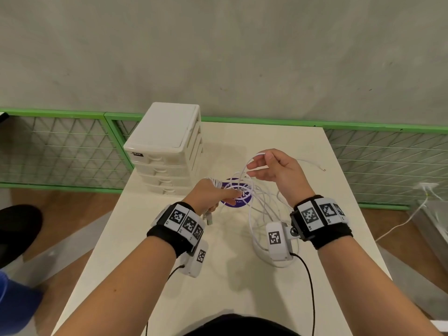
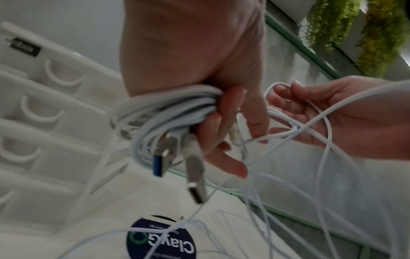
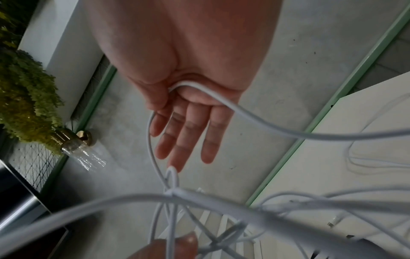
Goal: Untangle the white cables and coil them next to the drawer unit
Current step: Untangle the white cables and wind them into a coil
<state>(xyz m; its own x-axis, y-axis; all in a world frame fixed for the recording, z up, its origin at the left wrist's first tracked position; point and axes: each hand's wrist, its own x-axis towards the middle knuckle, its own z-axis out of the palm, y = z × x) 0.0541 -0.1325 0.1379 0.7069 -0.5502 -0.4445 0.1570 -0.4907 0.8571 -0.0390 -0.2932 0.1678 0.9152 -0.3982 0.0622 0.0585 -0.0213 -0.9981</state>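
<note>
A cream-white table (image 1: 169,299) fills the middle of the head view, its far edge against a grey wall with a green-framed mesh panel (image 1: 60,151) along the base. At the far left of the tabletop stands the drawer unit (image 1: 167,146), off-white plastic, four shallow drawers stacked under a flat lid, each with a curved pull, a small dark label at the top near corner.

Just right of the unit, over a round dark purple sticker (image 1: 238,200) on the table, hang and lie the white cables (image 1: 260,204). They are thin, smooth and round, and cross one another in loose loops that sag to the tabletop near the right wrist. One strand runs off to the right and ends in a small plug lying on the table (image 1: 323,169). The left wrist view shows a knot (image 2: 295,130) where several strands cross between the two hands.

The left hand (image 1: 209,194), lower and nearer the drawer unit, has its fingers curled round a tight bundle (image 2: 164,108) of several coiled turns; two metal USB plugs (image 2: 195,178) dangle below it, one with a blue insert.

The right hand (image 1: 272,169) is raised to the right, well apart from the left. Thumb and forefinger pinch a small bend of one strand (image 1: 258,154), while the other fingers (image 3: 184,138) stretch out loosely, the cable running across the palm.
</note>
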